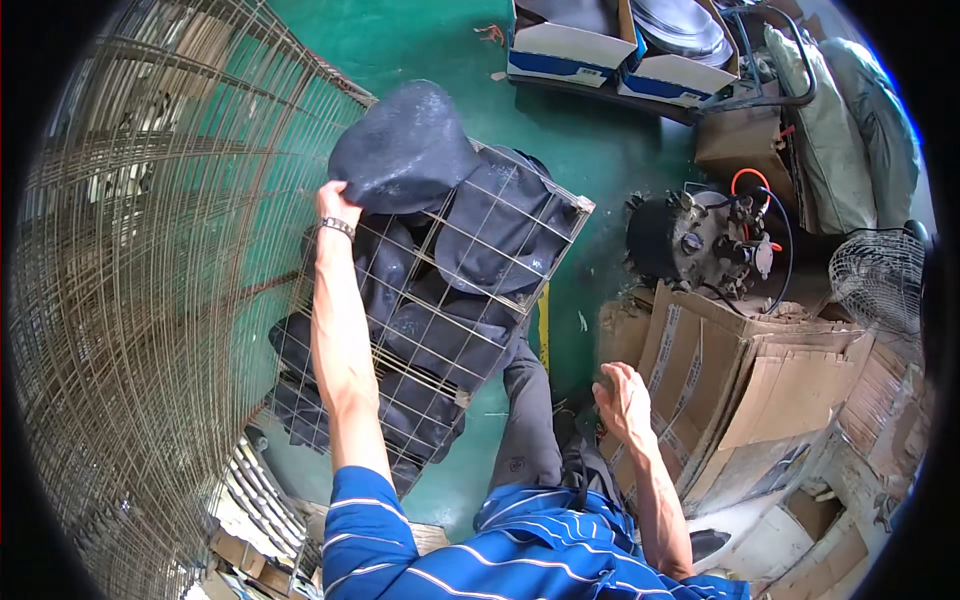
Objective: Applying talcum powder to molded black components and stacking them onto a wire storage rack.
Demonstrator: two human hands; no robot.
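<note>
My left hand (338, 205) is closed on the near left edge of a rounded, dark grey, rubber-like sheet (405, 150) with whitish marks on its surface. That sheet lies at the far left corner of a wire grid rack (470, 340), over its top. Inside the rack, behind the wires, are several similar dark sheets (500, 225), bent and stacked. My right hand (625, 400) hangs apart from the rack, beside a cardboard box, with its fingers loosely bent and nothing seen in them.
A tall wire mesh panel (180, 280) stands along the left. Open cartons (570, 50) with dark sheets and discs stand at the back. To the right are a round machine with hoses (690, 240), a large cardboard box (730, 380) and a fan cage (880, 280). The floor (400, 40) is green.
</note>
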